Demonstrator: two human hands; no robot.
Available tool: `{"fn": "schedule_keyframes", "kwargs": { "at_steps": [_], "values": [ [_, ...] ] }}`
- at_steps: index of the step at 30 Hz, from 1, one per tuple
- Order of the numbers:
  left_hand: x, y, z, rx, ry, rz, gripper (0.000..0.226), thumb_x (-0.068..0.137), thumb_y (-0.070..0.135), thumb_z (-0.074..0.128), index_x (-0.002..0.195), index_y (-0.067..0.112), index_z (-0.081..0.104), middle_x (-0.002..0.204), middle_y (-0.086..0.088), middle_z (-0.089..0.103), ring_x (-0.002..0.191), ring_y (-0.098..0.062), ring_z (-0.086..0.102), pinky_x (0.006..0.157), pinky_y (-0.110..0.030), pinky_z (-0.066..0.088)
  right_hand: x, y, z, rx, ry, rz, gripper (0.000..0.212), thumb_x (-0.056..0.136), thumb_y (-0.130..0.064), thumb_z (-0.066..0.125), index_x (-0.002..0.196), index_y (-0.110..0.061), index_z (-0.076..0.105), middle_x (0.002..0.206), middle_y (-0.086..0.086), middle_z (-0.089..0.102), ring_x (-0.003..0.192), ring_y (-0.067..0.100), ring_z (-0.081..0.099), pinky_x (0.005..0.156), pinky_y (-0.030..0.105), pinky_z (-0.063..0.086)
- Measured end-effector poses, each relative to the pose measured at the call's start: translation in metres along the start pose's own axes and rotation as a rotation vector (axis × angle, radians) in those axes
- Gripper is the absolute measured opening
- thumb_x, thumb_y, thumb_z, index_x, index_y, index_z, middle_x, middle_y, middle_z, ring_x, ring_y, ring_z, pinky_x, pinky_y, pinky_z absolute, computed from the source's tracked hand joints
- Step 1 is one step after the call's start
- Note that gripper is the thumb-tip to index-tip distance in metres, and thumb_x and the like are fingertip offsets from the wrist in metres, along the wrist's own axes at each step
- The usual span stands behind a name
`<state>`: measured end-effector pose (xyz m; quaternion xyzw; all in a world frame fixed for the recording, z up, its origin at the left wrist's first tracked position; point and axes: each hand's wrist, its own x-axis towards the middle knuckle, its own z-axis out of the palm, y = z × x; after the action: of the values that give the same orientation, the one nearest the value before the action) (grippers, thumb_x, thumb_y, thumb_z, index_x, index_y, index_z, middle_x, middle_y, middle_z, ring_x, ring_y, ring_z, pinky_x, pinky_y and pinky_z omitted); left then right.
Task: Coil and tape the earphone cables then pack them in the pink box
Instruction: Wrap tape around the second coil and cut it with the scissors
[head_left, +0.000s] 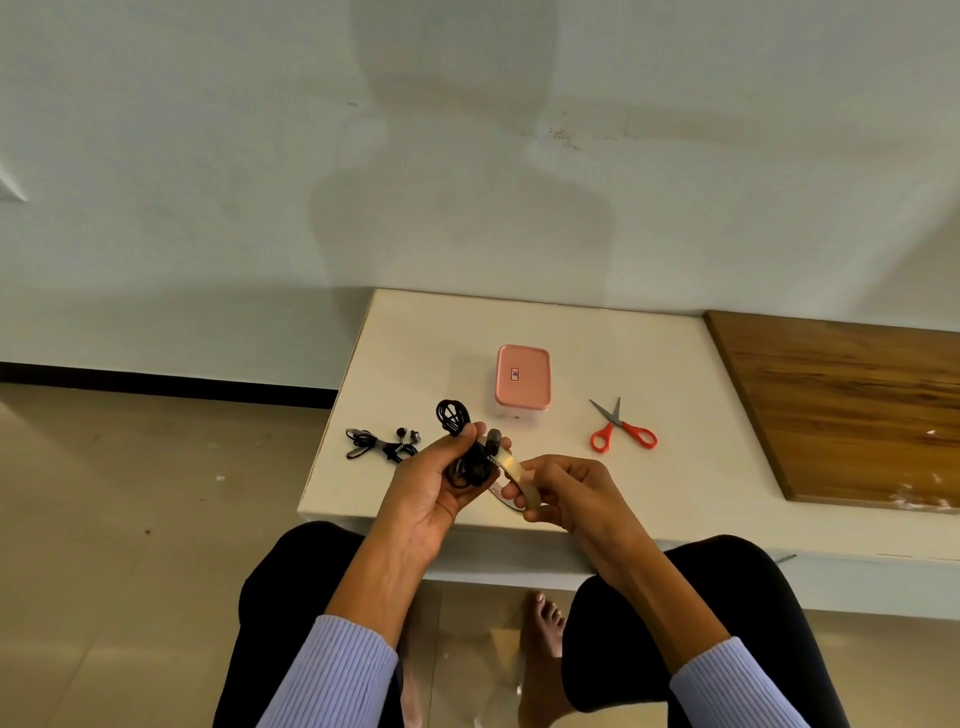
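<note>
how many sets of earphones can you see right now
2. One coiled black earphone bundle is gripped in the left hand; the other lies on the white table, left of the hands. The closed pink box might hide more.

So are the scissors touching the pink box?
Apart. The head view shows bare white table between the scissors and the pink box.

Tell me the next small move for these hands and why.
Probably pull a short strip from the tape roll and press it round the coiled earphone cable. The left hand already holds the coil bunched, the right hand pinches the roll beside it, the scissors lie within reach, and the pink box is shut.
</note>
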<state>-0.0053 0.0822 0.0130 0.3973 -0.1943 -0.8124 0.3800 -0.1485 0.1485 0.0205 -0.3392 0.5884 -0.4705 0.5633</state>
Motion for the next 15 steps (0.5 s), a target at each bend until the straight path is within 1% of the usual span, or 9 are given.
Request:
{"fn": "schedule_keyframes", "kwargs": {
  "at_steps": [4,10,13,15],
  "values": [
    [-0.0014,-0.0027,0.0023,0.009,0.002,0.012,0.016,0.076,0.013,0.064,0.088,0.003,0.066,0.083,-0.017,0.073,0.084,-0.026,0.07,0.093,-0.041,0.049,0.0013,0.0007,0.0027,-0.011,0.045,0.013,0.031,0.089,-0.004,0.049,0.072,-0.011,0.074,0.075,0.012,0.071,0.069,0.017,0.063,0.062,0.024,0.053],
    [-0.0005,-0.0046,0.0026,0.035,0.011,0.037,0.026,0.069,0.017,0.067,0.09,0.002,0.066,0.087,-0.018,0.073,0.092,-0.029,0.068,0.092,-0.041,0.05,0.0031,0.0047,0.0031,-0.027,0.081,-0.004,0.029,0.088,-0.005,0.048,0.074,-0.004,0.074,0.076,0.014,0.071,0.07,0.019,0.061,0.061,0.024,0.052],
    [-0.0003,-0.0053,0.0027,0.033,0.021,0.048,0.025,0.068,0.017,0.067,0.089,0.003,0.067,0.089,-0.018,0.073,0.09,-0.027,0.069,0.089,-0.039,0.051,0.0025,0.0052,0.005,-0.009,0.099,-0.014,0.028,0.086,-0.004,0.049,0.073,-0.005,0.074,0.075,0.013,0.071,0.068,0.017,0.059,0.06,0.023,0.05],
    [0.0005,-0.0052,0.0025,0.014,0.03,0.049,0.021,0.072,0.016,0.066,0.089,0.004,0.067,0.087,-0.017,0.073,0.091,-0.027,0.069,0.089,-0.039,0.051,0.0019,0.0048,0.0069,0.015,0.115,-0.02,0.028,0.086,-0.004,0.049,0.074,-0.005,0.074,0.075,0.014,0.071,0.067,0.016,0.059,0.06,0.023,0.049]
  ]
}}
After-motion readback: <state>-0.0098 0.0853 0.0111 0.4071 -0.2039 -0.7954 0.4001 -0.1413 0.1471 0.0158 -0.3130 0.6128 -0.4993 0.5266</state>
